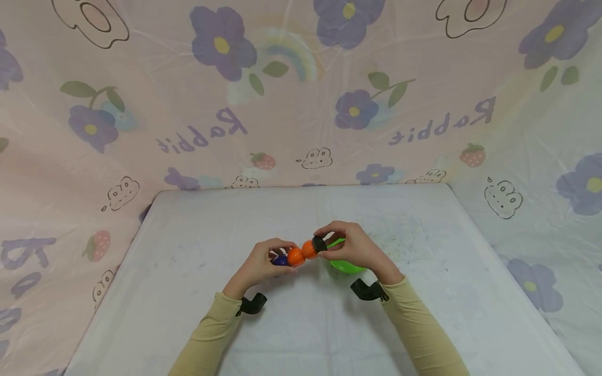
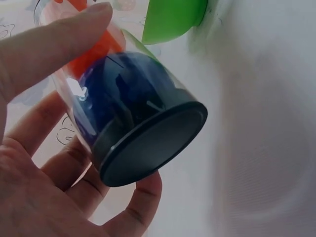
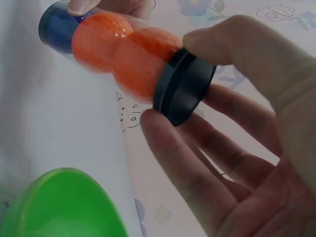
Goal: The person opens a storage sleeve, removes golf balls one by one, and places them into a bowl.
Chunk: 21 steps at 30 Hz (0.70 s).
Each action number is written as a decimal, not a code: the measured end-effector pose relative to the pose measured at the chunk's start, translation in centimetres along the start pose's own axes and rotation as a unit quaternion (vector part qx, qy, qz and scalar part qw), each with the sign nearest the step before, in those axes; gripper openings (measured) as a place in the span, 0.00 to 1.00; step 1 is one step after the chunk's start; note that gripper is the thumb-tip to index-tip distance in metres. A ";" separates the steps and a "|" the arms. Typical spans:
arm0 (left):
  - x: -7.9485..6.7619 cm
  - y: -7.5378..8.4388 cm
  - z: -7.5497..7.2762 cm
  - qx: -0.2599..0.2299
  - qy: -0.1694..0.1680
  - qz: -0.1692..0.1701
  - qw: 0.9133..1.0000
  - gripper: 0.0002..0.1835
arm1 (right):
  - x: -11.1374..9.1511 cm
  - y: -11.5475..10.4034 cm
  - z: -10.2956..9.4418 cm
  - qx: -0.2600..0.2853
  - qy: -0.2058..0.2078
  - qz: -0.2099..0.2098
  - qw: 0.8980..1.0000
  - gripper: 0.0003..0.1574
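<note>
Over the middle of the table, both hands hold a clear tube (image 3: 89,64) with balls inside, tilted so its right end is slightly higher in the head view. My left hand (image 1: 261,263) grips the end with the dark blue ball (image 2: 123,81), thumb along the wall; a black base (image 2: 155,145) closes that end. Two orange balls (image 1: 296,257) sit in a row beyond the blue one. At the other end my right hand (image 1: 355,245) pinches a black cap (image 3: 185,86) between thumb and fingertips.
A bright green bowl (image 1: 347,268) stands on the white-covered table (image 1: 301,329), partly hidden under the right hand. Black wrist mounts (image 1: 369,290) stick out inward from both sleeves. Patterned cloth (image 1: 282,104) hangs behind the table and on both sides.
</note>
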<state>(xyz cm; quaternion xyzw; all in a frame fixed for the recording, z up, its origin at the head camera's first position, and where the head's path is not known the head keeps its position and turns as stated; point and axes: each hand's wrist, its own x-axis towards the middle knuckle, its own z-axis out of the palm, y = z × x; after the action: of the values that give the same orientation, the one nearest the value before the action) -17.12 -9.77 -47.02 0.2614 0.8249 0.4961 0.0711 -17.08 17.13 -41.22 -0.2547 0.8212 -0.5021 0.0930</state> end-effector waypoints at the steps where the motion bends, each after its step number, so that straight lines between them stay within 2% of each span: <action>1: 0.0 0.1 0.0 0.001 -0.001 0.003 1.000 0.27 | 0.0 0.0 0.0 -0.002 -0.002 -0.001 1.000 0.25; 4: -0.1 0.1 0.0 -0.002 -0.003 0.013 1.000 0.28 | 0.0 -0.1 -0.2 -0.007 -0.008 -0.005 1.000 0.25; 11: -0.2 0.4 0.1 -0.005 -0.008 0.010 1.000 0.29 | 0.2 0.0 -0.4 -0.019 -0.022 -0.007 1.000 0.24; 18: -0.7 3.6 -0.4 -0.030 -0.015 0.020 0.999 0.27 | 0.4 0.3 -0.6 -0.042 -0.026 -0.018 0.999 0.23; 21: -0.8 4.4 -0.6 -0.030 -0.023 0.019 0.999 0.27 | 0.4 0.3 -0.7 -0.042 -0.030 -0.020 0.998 0.23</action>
<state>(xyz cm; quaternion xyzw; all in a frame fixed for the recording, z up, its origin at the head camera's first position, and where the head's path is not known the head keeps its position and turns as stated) -15.06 -9.07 -43.09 0.2865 0.8027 0.5156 0.0881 -17.82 17.62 -41.10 -0.2895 0.8331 -0.4612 0.0972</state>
